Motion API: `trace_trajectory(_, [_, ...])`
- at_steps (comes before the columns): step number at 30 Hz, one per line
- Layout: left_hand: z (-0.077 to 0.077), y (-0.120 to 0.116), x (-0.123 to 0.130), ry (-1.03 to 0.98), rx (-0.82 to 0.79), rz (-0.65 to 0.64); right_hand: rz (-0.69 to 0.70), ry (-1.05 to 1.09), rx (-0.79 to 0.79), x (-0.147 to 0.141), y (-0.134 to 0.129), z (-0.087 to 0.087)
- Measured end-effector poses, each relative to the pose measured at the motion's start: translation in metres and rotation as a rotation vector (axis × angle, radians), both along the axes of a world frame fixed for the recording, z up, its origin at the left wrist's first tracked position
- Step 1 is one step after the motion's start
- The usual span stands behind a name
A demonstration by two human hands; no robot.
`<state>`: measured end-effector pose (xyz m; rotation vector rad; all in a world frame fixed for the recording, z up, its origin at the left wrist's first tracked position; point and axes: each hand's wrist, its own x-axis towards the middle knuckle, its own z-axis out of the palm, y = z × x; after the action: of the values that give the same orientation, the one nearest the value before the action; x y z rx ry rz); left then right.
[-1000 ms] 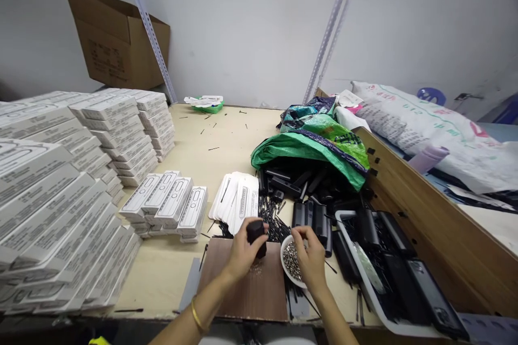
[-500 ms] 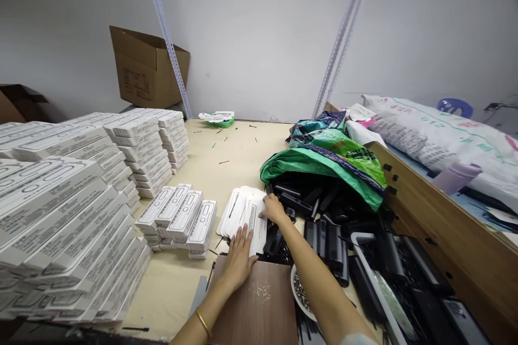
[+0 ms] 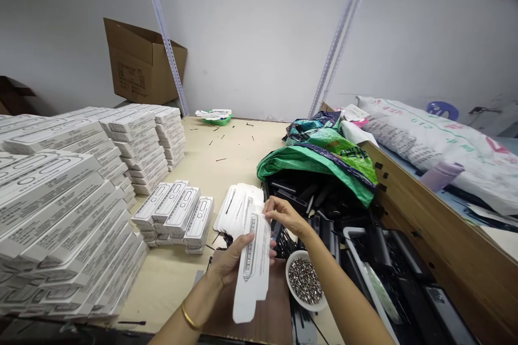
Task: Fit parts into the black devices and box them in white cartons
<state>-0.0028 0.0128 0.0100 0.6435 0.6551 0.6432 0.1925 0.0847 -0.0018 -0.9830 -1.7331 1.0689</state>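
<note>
A flat, unfolded white printed carton (image 3: 256,258) is held above a brown board (image 3: 271,318). My left hand (image 3: 238,256) grips it around the middle, thumb on the printed face and fingertips showing at the right edge. With thumb and forefinger, my right hand (image 3: 281,215) pinches the carton's upper right edge. Behind it lies a stack of flat white cartons (image 3: 230,210). Just right of the board stands a white bowl (image 3: 288,275) full of small shiny metal pieces (image 3: 305,280).
Folded white boxes (image 3: 178,212) sit left of the hands, with tall stacks of boxes (image 3: 60,188) beyond. Black devices (image 3: 326,231) and a grey-rimmed tray (image 3: 364,264) crowd the right, beside a green bag (image 3: 299,161) and a wooden side board (image 3: 404,199). Two metal posts (image 3: 165,37) rise behind.
The top flat carton has come off the stack and toward me, over the brown board. My left hand went from lying flat on it to gripping it. The bowl shows more fully.
</note>
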Motion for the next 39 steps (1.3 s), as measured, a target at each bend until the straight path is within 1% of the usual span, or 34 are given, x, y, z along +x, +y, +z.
trace_trajectory(2, [-0.003, -0.007, 0.006, -0.022, -0.046, 0.090, -0.048, 0.113, -0.008, -0.004, -0.015, -0.007])
trace_trajectory(4, [-0.007, -0.011, 0.008, 0.005, -0.012, 0.139, -0.147, 0.189, -0.015, -0.011, -0.030, -0.016])
trace_trajectory(6, [-0.010, -0.013, 0.008, 0.046, 0.077, 0.131, -0.254, 0.219, -0.037, -0.023, -0.047, -0.026])
trace_trajectory(9, [-0.016, -0.018, 0.008, 0.172, 0.233, 0.118, -0.458, 0.188, -0.116, -0.044, -0.075, -0.039])
trace_trajectory(11, [-0.020, -0.023, 0.011, 0.241, 0.276, 0.110, -0.565, 0.162, -0.181, -0.055, -0.089, -0.047])
trace_trajectory(13, [-0.024, -0.028, 0.015, 0.254, 0.258, 0.092, -0.601, 0.167, -0.219, -0.059, -0.097, -0.052])
trace_trajectory(15, [-0.027, -0.032, 0.018, 0.239, 0.241, 0.086, -0.620, 0.211, -0.222, -0.059, -0.100, -0.055])
trace_trajectory(19, [-0.029, -0.033, 0.018, 0.242, 0.188, 0.133, -0.707, 0.358, -0.190, -0.060, -0.100, -0.051])
trace_trajectory(21, [-0.030, -0.033, 0.015, 0.244, 0.148, 0.142, -0.699, 0.464, -0.210, -0.063, -0.100, -0.045])
trace_trajectory(23, [-0.032, -0.033, 0.013, 0.258, 0.164, 0.142, -0.620, 0.581, -0.283, -0.065, -0.101, -0.039])
trace_trajectory(25, [-0.034, -0.034, 0.011, 0.292, 0.247, 0.137, -0.543, 0.679, -0.365, -0.065, -0.101, -0.035])
trace_trajectory(28, [-0.035, -0.037, 0.007, 0.375, 0.398, 0.102, -0.550, 0.766, -0.430, -0.063, -0.101, -0.032])
trace_trajectory(33, [-0.031, -0.035, 0.000, 0.413, 0.467, 0.034, -0.427, 0.738, -0.489, -0.062, -0.103, -0.038])
trace_trajectory(36, [-0.029, -0.034, -0.002, 0.484, 0.495, 0.007, -0.470, 0.725, -0.471, -0.064, -0.105, -0.041])
trace_trajectory(39, [-0.029, -0.035, -0.003, 0.491, 0.454, 0.004, -0.525, 0.625, -0.396, -0.066, -0.110, -0.044])
